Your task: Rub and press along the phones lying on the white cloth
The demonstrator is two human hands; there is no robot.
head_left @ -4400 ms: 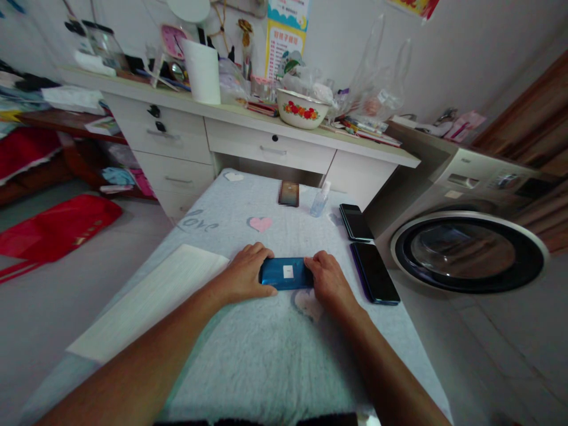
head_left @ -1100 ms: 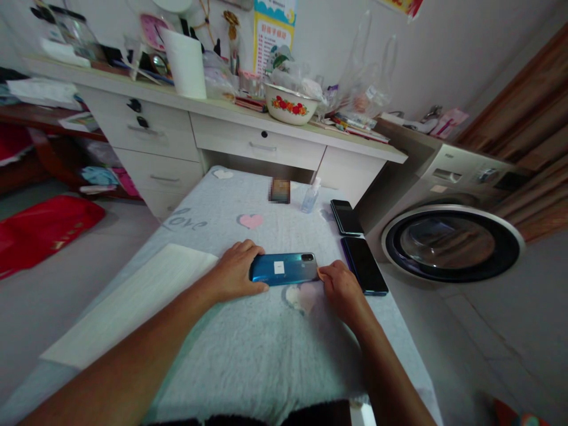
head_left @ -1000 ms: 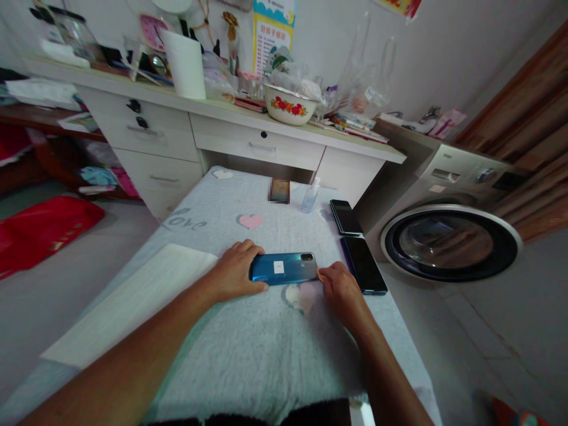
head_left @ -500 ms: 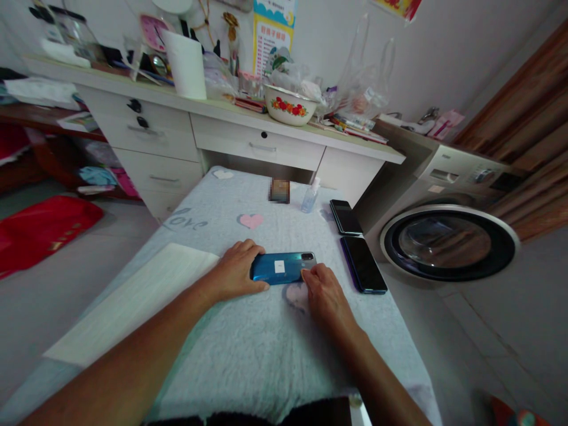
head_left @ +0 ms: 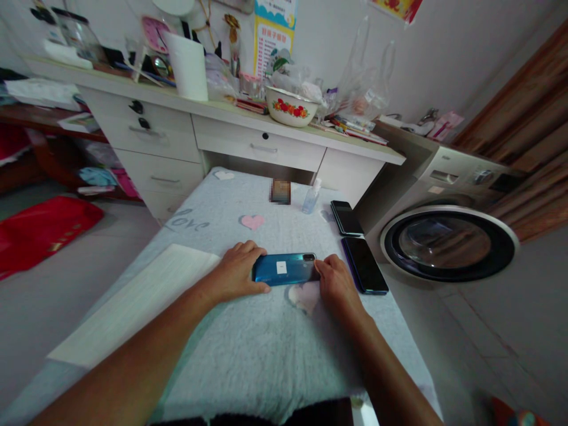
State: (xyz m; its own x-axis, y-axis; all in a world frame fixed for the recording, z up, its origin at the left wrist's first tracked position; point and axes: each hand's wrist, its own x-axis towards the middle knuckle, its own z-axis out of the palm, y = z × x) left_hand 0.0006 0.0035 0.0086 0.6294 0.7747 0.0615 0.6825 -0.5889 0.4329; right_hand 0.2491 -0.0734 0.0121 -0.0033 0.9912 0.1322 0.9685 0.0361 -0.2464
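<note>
My left hand clasps one end of the blue phone, which lies back up on the cloth, thumb and fingers on opposite long edges; my right hand's fingers bunch at its other end, pinching what, I can't tell. I'd expect it light, stiff, slippery-backed, breakable, best held by those edges

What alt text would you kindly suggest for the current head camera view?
A person's left hand holds a blue phone, back up on a cloth-covered table, while the right hand touches its camera end. Two dark-screened phones lie near the right edge, a spray bottle stands farther back, and a pale flat panel lies at left.
</note>
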